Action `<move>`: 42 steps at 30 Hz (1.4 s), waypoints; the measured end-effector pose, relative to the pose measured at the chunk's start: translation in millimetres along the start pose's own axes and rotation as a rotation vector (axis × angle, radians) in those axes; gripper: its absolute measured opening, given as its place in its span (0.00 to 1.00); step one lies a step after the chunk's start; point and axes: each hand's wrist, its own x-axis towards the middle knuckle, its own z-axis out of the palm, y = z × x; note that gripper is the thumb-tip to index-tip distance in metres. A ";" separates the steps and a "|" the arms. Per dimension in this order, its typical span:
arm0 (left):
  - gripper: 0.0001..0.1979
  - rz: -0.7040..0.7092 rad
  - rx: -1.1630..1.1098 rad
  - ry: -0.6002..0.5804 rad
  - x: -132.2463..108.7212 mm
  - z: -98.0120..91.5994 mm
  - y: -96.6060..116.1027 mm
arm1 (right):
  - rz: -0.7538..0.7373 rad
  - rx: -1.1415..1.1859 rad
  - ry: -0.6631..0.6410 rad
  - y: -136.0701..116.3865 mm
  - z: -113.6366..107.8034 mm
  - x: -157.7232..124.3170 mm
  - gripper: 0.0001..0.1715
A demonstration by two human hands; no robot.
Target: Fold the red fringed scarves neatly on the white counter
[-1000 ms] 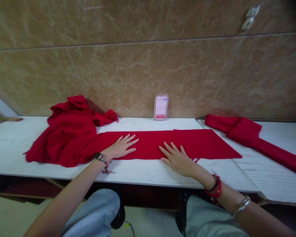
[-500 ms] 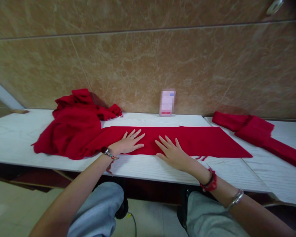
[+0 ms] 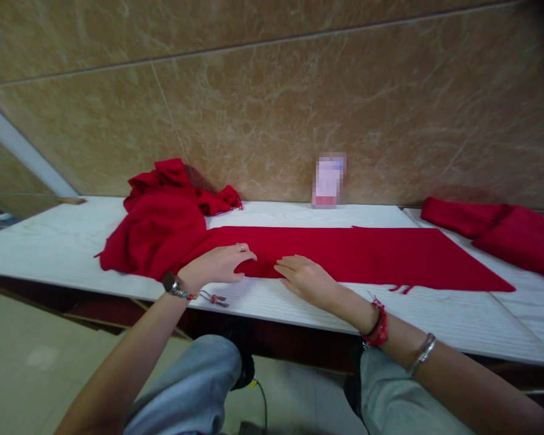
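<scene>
A long red strip of cloth (image 3: 335, 251) lies flat along the white table, with its left end running into a bunched heap of the same cloth (image 3: 152, 226). My left hand (image 3: 220, 264) rests on the strip near the heap, fingers bent and thumb apart; its outer fingers are hidden. Just right of it, my right hand (image 3: 306, 278) lies over the strip's near edge with its fingers stretched out close together. Slight creasing shows in the cloth between both hands. Loose red threads (image 3: 401, 289) stick out from the near edge.
Against the brown marbled wall (image 3: 272, 121) stands a blurred-out, phone-shaped object (image 3: 329, 183). Another folded red cloth (image 3: 503, 229) lies on the right of the white table (image 3: 263, 296). My knees are below the table's front edge.
My hands were spread flat on the cloth; now the left fingers have bent and the right fingers have drawn together. Both hands sit nearer the strip's near edge. The view has shifted slightly.
</scene>
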 end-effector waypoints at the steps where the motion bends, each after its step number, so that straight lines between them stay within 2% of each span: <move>1: 0.19 0.002 0.041 0.004 -0.3 -0.2 2.8 | -0.007 -0.002 0.004 -0.8 0.0 2.2 0.16; 4: 0.18 -0.005 0.147 0.030 1.6 1.7 8.0 | -0.015 -0.015 -0.023 -5.0 -1.5 7.9 0.15; 10: 0.08 0.027 0.201 0.053 5.9 1.5 11.1 | 0.030 -0.055 -0.040 -9.9 -4.3 16.3 0.13; 17: 0.11 0.045 0.181 0.092 6.9 6.0 9.6 | -0.025 -0.056 0.067 -3.8 6.4 18.7 0.11; 23: 0.18 0.136 0.082 0.111 9.2 15.4 5.3 | -0.127 -0.001 0.143 -0.2 18.4 14.3 0.12; 26: 0.16 0.194 0.136 0.149 9.7 16.9 6.5 | -0.137 -0.007 0.160 0.0 17.1 13.2 0.12; 30: 0.14 0.195 0.203 0.209 9.6 16.3 11.8 | -0.099 -0.025 0.210 -0.8 12.9 12.7 0.13; 33: 0.13 0.185 0.154 0.178 8.6 14.6 13.6 | -0.107 -0.009 0.175 -0.3 14.7 12.0 0.13; 38: 0.12 0.152 -0.040 0.048 1.8 4.3 8.8 | -0.102 0.092 0.114 0.5 19.7 9.6 0.15; 42: 0.13 0.154 -0.142 0.032 -0.3 -1.4 8.7 | -0.060 0.055 0.062 -5.5 15.6 5.8 0.18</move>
